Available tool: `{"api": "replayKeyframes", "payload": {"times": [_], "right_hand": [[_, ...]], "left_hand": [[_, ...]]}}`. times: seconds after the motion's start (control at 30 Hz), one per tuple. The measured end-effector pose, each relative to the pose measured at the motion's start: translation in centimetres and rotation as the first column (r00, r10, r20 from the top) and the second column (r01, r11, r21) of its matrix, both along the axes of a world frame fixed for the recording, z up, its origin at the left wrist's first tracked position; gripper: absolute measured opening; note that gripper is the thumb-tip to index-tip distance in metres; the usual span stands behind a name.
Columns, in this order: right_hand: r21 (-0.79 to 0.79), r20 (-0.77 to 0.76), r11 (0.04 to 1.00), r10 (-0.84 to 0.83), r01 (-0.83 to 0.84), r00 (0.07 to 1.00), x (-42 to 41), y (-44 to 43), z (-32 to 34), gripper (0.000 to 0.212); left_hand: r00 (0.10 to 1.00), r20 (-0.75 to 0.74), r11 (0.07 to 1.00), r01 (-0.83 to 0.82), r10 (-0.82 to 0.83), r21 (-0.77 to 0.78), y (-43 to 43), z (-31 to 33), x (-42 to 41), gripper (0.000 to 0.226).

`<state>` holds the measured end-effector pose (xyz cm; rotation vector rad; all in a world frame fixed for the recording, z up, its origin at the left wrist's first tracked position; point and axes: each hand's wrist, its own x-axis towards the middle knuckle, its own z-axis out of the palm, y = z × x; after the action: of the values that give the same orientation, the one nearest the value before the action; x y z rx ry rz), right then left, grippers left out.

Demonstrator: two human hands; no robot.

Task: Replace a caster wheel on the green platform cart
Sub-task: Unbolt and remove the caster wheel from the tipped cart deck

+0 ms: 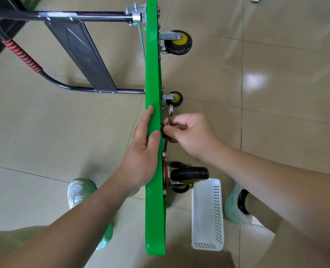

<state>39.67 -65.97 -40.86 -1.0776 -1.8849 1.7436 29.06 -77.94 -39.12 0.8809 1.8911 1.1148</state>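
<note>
Green platform cart (153, 74) was stood on its long edge on the tiled floor (276, 84), running top to bottom through centre frame, with the folded handle (79, 49) out to the upper left and the wheels facing right. Left hand (141, 149) gripped the deck rim at mid-frame, fingers (149, 115) clamped over the green edge to steady it. Right hand (191, 134) was just right of the deck, fingers (170, 129) pinched together on a small wrench (170, 114) lying against the underside, between the small caster (174, 99) above and the swivel caster (187, 176) below. Couldn't tell which bolt it was on, the hand hid it. Another caster (177, 42) sat at upper right, and a white basket (207, 215) lay on the floor at lower right, just beside the swivel caster. My read on handling: the deck is stiff and fairly heavy, tippy on its edge, and the glossy paint is likely slick, so hold the rim with a full wrap rather than by the handle. Caster is compact, hard metal plus a rubber tyre. I'd take it by the fork or mount plate, since the tyre will spin and swivel away. Nuts are small and easy to drop, so the basket is the sensible place for them.
</note>
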Motion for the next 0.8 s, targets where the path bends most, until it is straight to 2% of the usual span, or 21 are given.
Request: {"api": "replayKeyframes", "payload": {"times": [0.2,0.4,0.5,0.63,0.8], "right_hand": [[0.212,-0.134,0.975,-0.031,0.059,0.991,2.4,-3.2,0.4,0.022],[0.233,-0.160,0.963,-0.098,0.134,0.982,2.3,-1.9,0.7,0.020],[0.150,-0.140,0.973,-0.155,0.175,0.978,1.6,0.2,1.0,0.016],[-0.117,-0.067,0.968,-0.229,0.221,0.971,0.6,2.8,0.7,0.015],[-0.236,0.022,0.955,-0.182,0.182,0.983,-0.4,3.8,-0.6,0.010]], "left_hand": [[1.000,0.011,1.000,-0.018,0.018,0.008,0.1,0.0,0.1,0.056],[1.000,-0.009,0.999,-0.022,0.022,0.023,0.2,0.0,0.2,0.056],[1.000,0.000,1.000,-0.020,0.020,0.017,0.2,0.1,0.3,0.056],[1.000,0.001,1.000,-0.020,0.020,0.013,0.2,0.0,0.2,0.056],[1.000,-0.016,1.000,-0.005,0.005,0.000,0.2,-0.1,0.1,0.056]]}}
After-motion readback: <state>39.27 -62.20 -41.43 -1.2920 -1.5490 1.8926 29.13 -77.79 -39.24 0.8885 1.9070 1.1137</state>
